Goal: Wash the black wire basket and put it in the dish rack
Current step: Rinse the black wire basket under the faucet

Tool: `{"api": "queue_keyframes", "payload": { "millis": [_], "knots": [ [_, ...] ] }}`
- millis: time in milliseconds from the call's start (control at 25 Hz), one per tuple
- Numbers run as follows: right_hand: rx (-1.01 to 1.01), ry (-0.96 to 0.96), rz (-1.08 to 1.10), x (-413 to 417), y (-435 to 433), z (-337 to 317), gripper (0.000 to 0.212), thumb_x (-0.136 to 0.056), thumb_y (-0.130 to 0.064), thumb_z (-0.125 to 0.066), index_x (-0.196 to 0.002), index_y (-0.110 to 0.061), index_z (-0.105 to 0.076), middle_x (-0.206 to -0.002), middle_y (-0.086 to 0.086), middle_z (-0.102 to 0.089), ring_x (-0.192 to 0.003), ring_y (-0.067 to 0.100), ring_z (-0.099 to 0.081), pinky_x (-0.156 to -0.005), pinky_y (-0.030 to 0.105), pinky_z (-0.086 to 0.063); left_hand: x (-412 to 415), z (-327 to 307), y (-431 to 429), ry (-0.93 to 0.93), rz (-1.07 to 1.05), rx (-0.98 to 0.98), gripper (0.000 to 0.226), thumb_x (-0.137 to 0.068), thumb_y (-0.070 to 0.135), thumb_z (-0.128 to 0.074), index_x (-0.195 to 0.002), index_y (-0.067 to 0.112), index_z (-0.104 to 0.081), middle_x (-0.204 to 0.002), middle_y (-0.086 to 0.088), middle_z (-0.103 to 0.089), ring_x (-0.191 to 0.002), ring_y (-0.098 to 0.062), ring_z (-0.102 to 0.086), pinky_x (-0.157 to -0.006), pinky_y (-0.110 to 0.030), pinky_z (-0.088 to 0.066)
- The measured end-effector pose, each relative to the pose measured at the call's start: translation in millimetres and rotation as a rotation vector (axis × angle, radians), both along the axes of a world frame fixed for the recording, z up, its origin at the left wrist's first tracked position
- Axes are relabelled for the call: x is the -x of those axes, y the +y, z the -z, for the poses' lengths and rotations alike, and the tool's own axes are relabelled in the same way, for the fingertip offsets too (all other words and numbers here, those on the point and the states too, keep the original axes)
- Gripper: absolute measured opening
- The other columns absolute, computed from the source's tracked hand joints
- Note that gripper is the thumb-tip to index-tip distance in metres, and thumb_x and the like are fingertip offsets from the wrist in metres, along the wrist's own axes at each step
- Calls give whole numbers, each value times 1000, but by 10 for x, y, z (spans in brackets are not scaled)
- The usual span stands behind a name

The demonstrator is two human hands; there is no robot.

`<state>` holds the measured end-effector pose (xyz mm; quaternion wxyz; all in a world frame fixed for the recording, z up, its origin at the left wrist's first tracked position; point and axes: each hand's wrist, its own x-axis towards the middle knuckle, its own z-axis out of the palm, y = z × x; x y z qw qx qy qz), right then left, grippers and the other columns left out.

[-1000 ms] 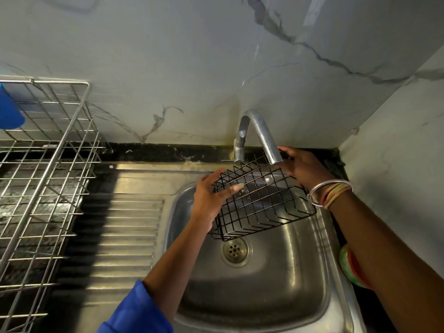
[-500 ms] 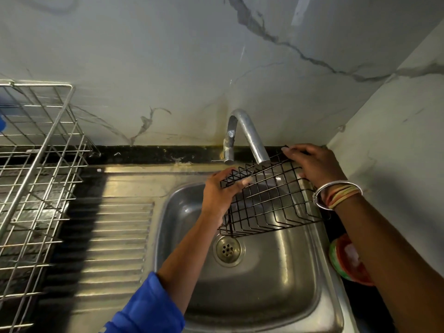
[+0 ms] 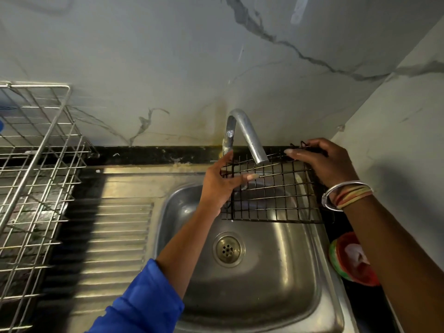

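Observation:
The black wire basket (image 3: pixel 276 195) is held tilted over the steel sink (image 3: pixel 252 284), just under the spout of the curved tap (image 3: pixel 247 131). My left hand (image 3: pixel 221 186) grips its left end, thumb laid across the wires. My right hand (image 3: pixel 322 162) grips its upper right corner, bangles on the wrist. No water stream is visible from the tap. The silver wire dish rack (image 3: pixel 36 176) stands on the counter at the far left.
A ribbed steel draining board (image 3: pixel 115 236) lies between the rack and the sink bowl. A red and green dish (image 3: pixel 353 260) sits on the dark counter right of the sink. Marble walls close in behind and on the right.
The basket has been turned and raised, so its grid now faces up under the spout. My right hand shifted up to its far right corner. The camera view drifted right.

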<state>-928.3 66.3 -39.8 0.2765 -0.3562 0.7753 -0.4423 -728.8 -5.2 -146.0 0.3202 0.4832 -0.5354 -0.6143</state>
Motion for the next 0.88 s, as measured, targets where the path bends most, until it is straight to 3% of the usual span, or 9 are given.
{"api": "queue_keyframes", "payload": {
  "millis": [40,120,200,360,440,560,720,800,880],
  "knots": [
    [6,-9,13,28,8,-38,34,-69,-35,-84,-96,-22,-68,-88,-12,-66,-77,-2,-59,-61,15,-41,-28,40,-37,-7,26,35,84,-69,35,-91,-144,32,-54,-150,0,-55,-134,-18,-54,-110,-41,-47],
    [13,-27,30,88,38,-118,29,-68,-34,-84,-90,-25,-68,-86,-12,-67,-76,-2,-59,-60,16,-41,-97,83,-99,17,105,53,68,-77,21,-87,-139,28,-60,-142,-5,-62,-107,-14,-69,-86,-30,-59],
    [8,-33,40,147,81,-179,26,-67,-32,-84,-87,-26,-68,-84,-12,-68,-76,-1,-60,-62,14,-42,-188,108,-157,82,206,-3,61,-82,4,-80,-137,21,-60,-141,-9,-62,-101,-14,-73,-73,-27,-62],
    [-4,-36,31,150,136,-230,29,-65,-32,-86,-88,-24,-71,-86,-9,-70,-79,4,-64,-67,18,-45,-204,164,-158,168,219,50,68,-81,-5,-78,-142,20,-57,-160,10,-37,-124,-9,-63,-81,-32,-63],
    [7,-25,21,116,134,-247,31,-65,-34,-86,-89,-24,-70,-89,-8,-70,-83,7,-65,-69,20,-45,-145,234,-91,154,65,78,76,-81,10,-83,-148,27,-51,-163,13,-29,-127,-11,-59,-94,-34,-59],
    [-18,-5,16,65,123,-234,32,-68,-36,-84,-93,-24,-68,-87,-11,-67,-78,1,-59,-60,22,-41,1,206,49,107,-70,-21,92,-75,46,-86,-153,32,-41,-155,-4,-45,-134,-21,-53,-112,-44,-45],
    [29,-69,70,17,142,-205,27,-66,-29,-85,-87,-22,-69,-82,-5,-68,-70,8,-61,-49,16,-43,158,59,82,-26,6,-77,114,-72,39,-89,-161,30,-18,-167,-3,-18,-151,-28,-23,-118,-50,-30],
    [53,-144,123,43,182,-197,24,-66,-24,-86,-82,-23,-69,-81,1,-68,-67,14,-61,-42,13,-42,152,87,69,-72,94,-14,123,-68,38,-93,-162,30,-14,-168,-1,-15,-152,-25,-20,-122,-50,-28],
    [33,-190,147,84,233,-165,21,-64,-25,-86,-78,-23,-70,-78,2,-68,-66,16,-62,-47,18,-47,144,118,50,-93,99,16,118,-67,38,-93,-159,28,-20,-165,0,-22,-147,-19,-27,-119,-41,-31]
  ]
}}
